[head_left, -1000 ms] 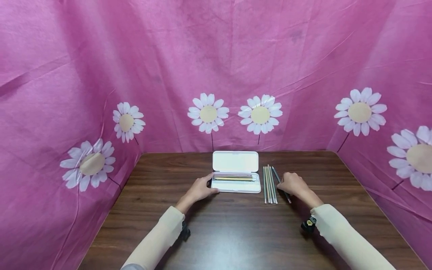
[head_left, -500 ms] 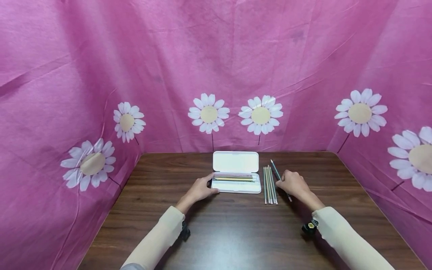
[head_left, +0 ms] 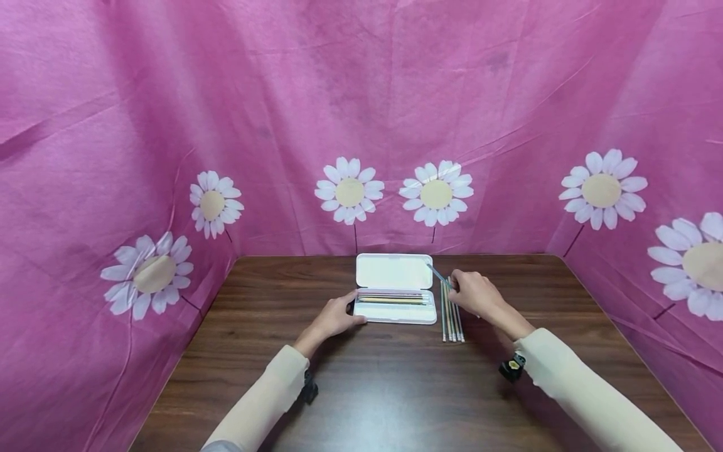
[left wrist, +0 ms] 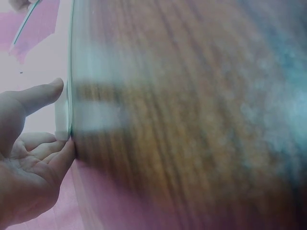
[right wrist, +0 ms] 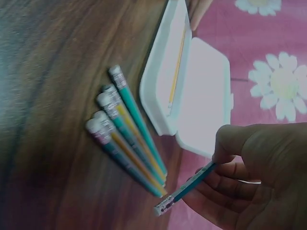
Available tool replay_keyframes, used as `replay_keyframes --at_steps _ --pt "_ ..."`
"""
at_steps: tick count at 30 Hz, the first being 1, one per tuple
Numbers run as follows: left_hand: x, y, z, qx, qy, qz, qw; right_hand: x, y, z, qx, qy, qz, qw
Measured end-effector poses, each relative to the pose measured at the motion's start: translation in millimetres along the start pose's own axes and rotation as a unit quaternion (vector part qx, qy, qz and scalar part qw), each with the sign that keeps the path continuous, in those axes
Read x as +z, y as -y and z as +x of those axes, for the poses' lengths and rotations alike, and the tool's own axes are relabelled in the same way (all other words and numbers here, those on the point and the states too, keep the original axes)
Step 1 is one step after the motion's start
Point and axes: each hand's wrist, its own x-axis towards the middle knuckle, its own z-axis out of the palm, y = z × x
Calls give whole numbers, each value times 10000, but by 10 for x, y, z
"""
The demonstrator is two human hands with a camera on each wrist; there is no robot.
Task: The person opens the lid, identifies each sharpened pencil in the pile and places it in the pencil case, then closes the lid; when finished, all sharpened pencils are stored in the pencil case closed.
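Note:
A white pencil case (head_left: pixel 395 317) lies unfolded on the table, its lid (head_left: pixel 390 271) laid back. Several pencils (head_left: pixel 392 300) lie lengthwise along the back part of its tray. My left hand (head_left: pixel 336 316) holds the case at its left end, thumb by the front edge and fingers round the corner. Between thumb and fingers my right hand (head_left: pixel 477 295) pinches a teal pencil (right wrist: pixel 192 183), eraser end showing in the right wrist view. That pencil slants above the row of loose pencils (head_left: pixel 452 323), green and yellow, with its far end overlapping the lid's right edge.
The brown wooden table (head_left: pixel 373 389) runs back to a pink cloth (head_left: pixel 390 94) printed with white daisies, which also hangs on both sides. Each wrist carries a small black camera (head_left: pixel 512 367).
My right hand first slides the teal pencil slightly up and away, then lifts it leftward over the loose row toward the case. My left hand stays at the case's end.

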Motion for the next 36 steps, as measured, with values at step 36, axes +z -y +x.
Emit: replay_keyframes --at_steps 36 --pt "1 -51 -20 -98 -20 -38 9999 386 834 546 -2031 816 -1092 9696"
